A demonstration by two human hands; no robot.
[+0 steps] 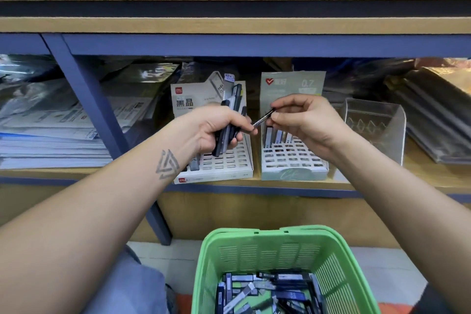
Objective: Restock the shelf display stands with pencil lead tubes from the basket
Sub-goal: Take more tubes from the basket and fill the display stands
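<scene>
My left hand (pixel 219 127) grips a bundle of several dark pencil lead tubes (pixel 233 109) in front of the white display stand (pixel 224 168). My right hand (pixel 303 120) pinches the upper end of a single thin tube (pixel 262 118), whose lower end meets my left fingertips. Both hands hover above the two stands on the shelf. The pale green display stand (pixel 293 171) on the right has a few tubes in its back row. A green basket (pixel 328 257) with several lead tubes (pixel 267 290) inside sits below at the bottom of the view.
A clear acrylic holder (pixel 377 125) stands right of the green stand. Stacks of plastic-wrapped paper (pixel 51 130) fill the left compartment behind a blue upright post (pixel 89 99). Dark flat packs (pixel 433 115) lean at the far right. A wooden shelf (pixel 229 25) runs overhead.
</scene>
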